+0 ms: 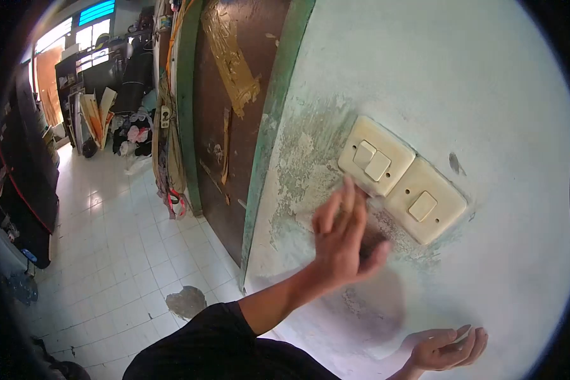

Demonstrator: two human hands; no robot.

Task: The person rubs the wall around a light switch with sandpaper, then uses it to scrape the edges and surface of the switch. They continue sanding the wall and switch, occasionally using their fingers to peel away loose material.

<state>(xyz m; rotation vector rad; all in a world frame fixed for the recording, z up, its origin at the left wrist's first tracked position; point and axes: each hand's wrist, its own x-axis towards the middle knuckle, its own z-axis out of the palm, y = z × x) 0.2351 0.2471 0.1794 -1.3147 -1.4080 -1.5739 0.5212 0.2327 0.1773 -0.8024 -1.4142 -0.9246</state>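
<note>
Two yellowed light switch plates are fixed at a tilt on the wall: a double switch [372, 159] and, to its lower right, a single switch [423, 206]. My left hand [343, 237] is raised to the wall just below the double switch, slightly blurred. Its fingers are stretched out, the fingertips right at the plate's lower edge, and the thumb stands apart. Around them the wall [307, 164] is rough, with peeling paint and greenish-grey patches. Low on the right, my right hand [449, 349] is cupped with its fingers curled; a small pale bit shows at the thumb, and I cannot tell what it is.
Left of the wall is a brown door [234, 126] in a green frame [266, 133], with brown tape [231, 57] on it. White floor tiles [120, 253] carry a grey patch [186, 302]. Clothes [135, 133] and leaning boards [97, 117] are piled farther back.
</note>
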